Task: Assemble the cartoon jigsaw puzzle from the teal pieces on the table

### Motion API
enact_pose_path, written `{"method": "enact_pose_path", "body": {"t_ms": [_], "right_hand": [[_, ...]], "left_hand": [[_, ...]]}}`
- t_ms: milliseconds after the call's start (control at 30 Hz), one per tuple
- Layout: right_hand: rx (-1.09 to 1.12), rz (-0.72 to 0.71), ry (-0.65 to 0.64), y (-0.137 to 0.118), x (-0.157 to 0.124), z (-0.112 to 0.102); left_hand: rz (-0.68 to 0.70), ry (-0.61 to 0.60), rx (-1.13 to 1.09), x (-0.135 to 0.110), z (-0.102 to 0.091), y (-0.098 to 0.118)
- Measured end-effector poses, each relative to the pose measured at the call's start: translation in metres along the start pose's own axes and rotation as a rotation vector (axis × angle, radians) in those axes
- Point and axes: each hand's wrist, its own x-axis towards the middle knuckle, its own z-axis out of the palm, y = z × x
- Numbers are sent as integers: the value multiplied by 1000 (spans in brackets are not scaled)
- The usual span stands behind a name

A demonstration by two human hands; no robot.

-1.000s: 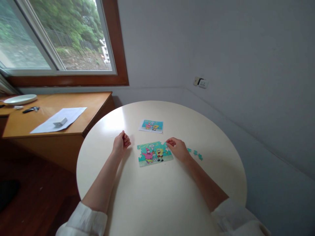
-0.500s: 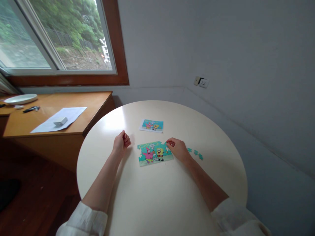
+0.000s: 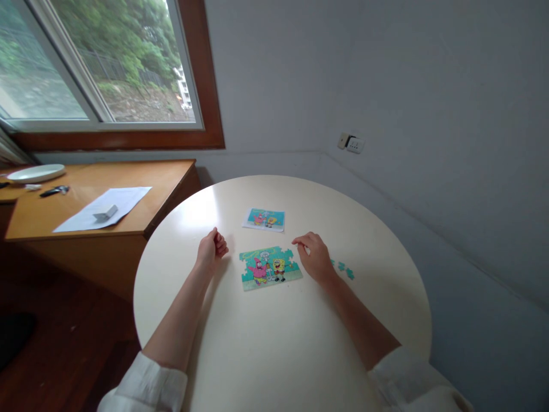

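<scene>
A partly assembled jigsaw puzzle (image 3: 271, 267) with cartoon figures on a teal ground lies flat on the table; gaps show along its left and right edges. My left hand (image 3: 213, 246) rests on the tabletop to the left of it, fingers curled into a loose fist with nothing visible in them. Just off the puzzle's upper right corner is my right hand (image 3: 314, 256), index finger stretched out and thumb apart, holding nothing. Several loose teal puzzle pieces (image 3: 342, 266) lie to the right of that hand, which partly hides one. Beyond the puzzle lies a reference picture card (image 3: 266, 220) with the same scene.
Everything sits on a round cream table (image 3: 274, 343). A wooden desk (image 3: 171, 177) stands at the left under the window, bearing a paper sheet (image 3: 128, 200), a small white box (image 3: 105, 212) and a white plate (image 3: 36, 173). Walls rise behind and to the right.
My right hand has drawn back slightly up and right from the puzzle's right edge, and its pinched fingers have parted. My left hand stays put.
</scene>
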Motion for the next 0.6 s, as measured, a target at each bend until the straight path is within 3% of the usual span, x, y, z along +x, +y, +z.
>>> {"method": "enact_pose_path", "body": {"t_ms": [167, 433, 600], "right_hand": [[-123, 72, -296, 5, -1, 4], [-59, 99, -309, 11, 2, -8], [-92, 286, -233, 34, 5, -38]], "left_hand": [[2, -6, -2, 0, 0, 0], [4, -5, -1, 0, -1, 0], [-6, -2, -1, -1, 0, 1]]}}
